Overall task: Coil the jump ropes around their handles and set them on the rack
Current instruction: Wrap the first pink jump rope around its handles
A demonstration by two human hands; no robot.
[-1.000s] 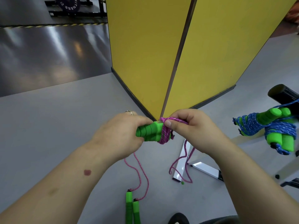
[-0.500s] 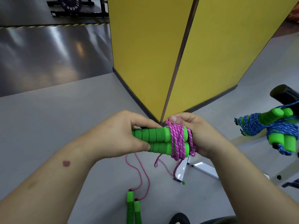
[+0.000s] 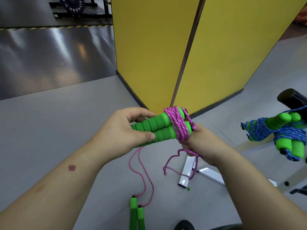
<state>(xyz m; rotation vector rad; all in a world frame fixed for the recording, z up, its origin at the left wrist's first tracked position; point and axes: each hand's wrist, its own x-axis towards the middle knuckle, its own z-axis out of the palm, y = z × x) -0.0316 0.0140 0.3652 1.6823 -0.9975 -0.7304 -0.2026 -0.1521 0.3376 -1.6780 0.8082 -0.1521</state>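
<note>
Green foam handles [image 3: 156, 130], two of them, ribbed and cylindrical, are held side by side in mid-air above the floor [image 3: 58, 122]. Their long axis runs left to right, tilted so the right ends point up and away toward the yellow partition [image 3: 166, 47]. Pink braided cord [image 3: 178, 126] is wound in several turns around both handles at the right end, binding them together. The left hand [image 3: 123, 135] grips the left portion of the pair, thumb on the near side and fingers curled over the far side. The right hand [image 3: 205, 145] sits below and right of the coil, its fingers clenched on a loose run of the pink cord; slack loops hang from it toward the floor.

A second pair of green handles [image 3: 137, 213] lies on the floor, near, pointing toward the viewer, with pink cord attached at its far ends. At the right, two blue-corded bundles [image 3: 272, 130] with green foam handles sit on the rack [image 3: 292, 98], already coiled. A white metal frame [image 3: 187, 171] rests on the grey floor. A weight plate [image 3: 74, 4] stands far left.
</note>
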